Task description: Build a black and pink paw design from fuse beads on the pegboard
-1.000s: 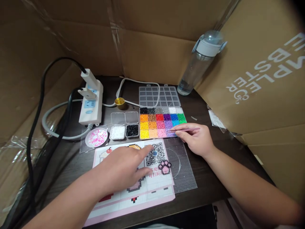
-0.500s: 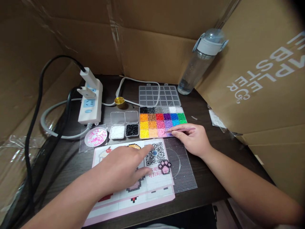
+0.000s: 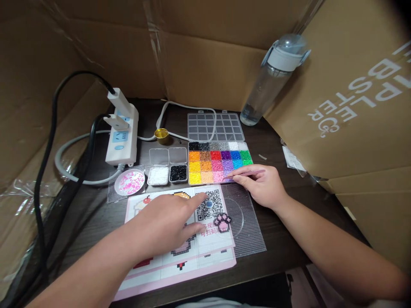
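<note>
My right hand (image 3: 261, 184) pinches pink tweezers (image 3: 248, 173). Their tips point left, over the light pink compartment in the front row of the bead box (image 3: 215, 156); whether a bead is between the tips is too small to tell. My left hand (image 3: 173, 218) lies over the pattern sheets (image 3: 160, 278), thumb and index finger apart, the index tip near a printed QR code (image 3: 212, 205). A pink and black paw of beads (image 3: 222, 223) sits on the right part of the sheets, above a clear pegboard (image 3: 250, 226) that sticks out beneath.
Left of the bead box stand small boxes of white beads (image 3: 158, 175) and black beads (image 3: 178, 173), and a dish of pink beads (image 3: 129, 182). Behind are a gold cup (image 3: 161, 136), a power strip (image 3: 123, 137) with cables, and a water bottle (image 3: 269, 81). Cardboard walls (image 3: 212, 68) surround the table.
The view has shifted very slightly. Both hands keep nearly the same place, with the tweezers still over the front row of the bead box.
</note>
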{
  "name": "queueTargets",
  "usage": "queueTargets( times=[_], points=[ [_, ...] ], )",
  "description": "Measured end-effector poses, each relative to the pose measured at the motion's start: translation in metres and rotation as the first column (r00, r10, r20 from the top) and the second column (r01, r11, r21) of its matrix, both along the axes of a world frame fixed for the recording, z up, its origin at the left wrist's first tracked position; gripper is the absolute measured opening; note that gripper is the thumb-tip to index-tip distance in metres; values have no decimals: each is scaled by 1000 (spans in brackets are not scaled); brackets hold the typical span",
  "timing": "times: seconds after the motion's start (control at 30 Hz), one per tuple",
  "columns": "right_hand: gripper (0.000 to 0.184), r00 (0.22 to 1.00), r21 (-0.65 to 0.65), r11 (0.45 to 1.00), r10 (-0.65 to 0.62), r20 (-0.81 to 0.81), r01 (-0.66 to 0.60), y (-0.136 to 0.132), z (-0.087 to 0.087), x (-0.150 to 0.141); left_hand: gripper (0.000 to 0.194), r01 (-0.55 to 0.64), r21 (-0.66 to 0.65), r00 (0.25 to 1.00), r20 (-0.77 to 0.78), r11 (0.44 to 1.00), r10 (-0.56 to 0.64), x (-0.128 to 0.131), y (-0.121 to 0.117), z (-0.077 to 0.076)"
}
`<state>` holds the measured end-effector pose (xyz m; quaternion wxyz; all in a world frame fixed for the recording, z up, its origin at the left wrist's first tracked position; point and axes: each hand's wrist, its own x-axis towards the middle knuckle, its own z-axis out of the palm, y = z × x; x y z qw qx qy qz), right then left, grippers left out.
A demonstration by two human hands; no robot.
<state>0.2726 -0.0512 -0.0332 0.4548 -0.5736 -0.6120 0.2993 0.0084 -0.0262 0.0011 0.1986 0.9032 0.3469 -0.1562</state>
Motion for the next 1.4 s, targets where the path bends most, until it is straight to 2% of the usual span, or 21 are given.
queueTargets(
  times=[0.43, 0.53, 0.6, 0.7, 0.83, 0.93, 1.07, 1.4],
  points=[
    [9, 995, -36, 999, -19, -97, 16, -2, 4, 2, 60, -3, 1, 1000, -21, 1000, 3, 0, 0, 1],
    [8, 984, -55, 995, 75, -160, -84, -6, 8, 6, 61, 3, 4, 1000, -29, 1000, -3, 1, 0, 1],
    [6, 943, -61, 965, 234, -238, -255, -9, 9, 8, 62, 8, 3, 999, -32, 1000, -8, 1, 1, 0],
    [5, 824, -40, 858, 476, -308, -511, -12, 9, 7, 63, 1, 2, 999, -33, 1000, -1, 2, 1, -1],
    [6, 713, -25, 735, 648, -268, -677, -13, 5, 6, 63, 0, 3, 1000, -20, 1000, 0, 1, 1, -3],
    [9, 667, -10, 688, 700, -254, -726, -12, 2, 6, 63, 10, 17, 1000, -16, 1000, -9, 0, 1, -4],
    [12, 637, -7, 658, 726, -258, -753, -11, 0, 6, 63, 15, 24, 1000, -15, 1000, -15, 0, 2, -5],
    [12, 639, -9, 655, 733, -233, -755, -12, -3, 7, 62, 18, 41, 1000, 2, 999, -18, 0, 1, -8]
  ],
)
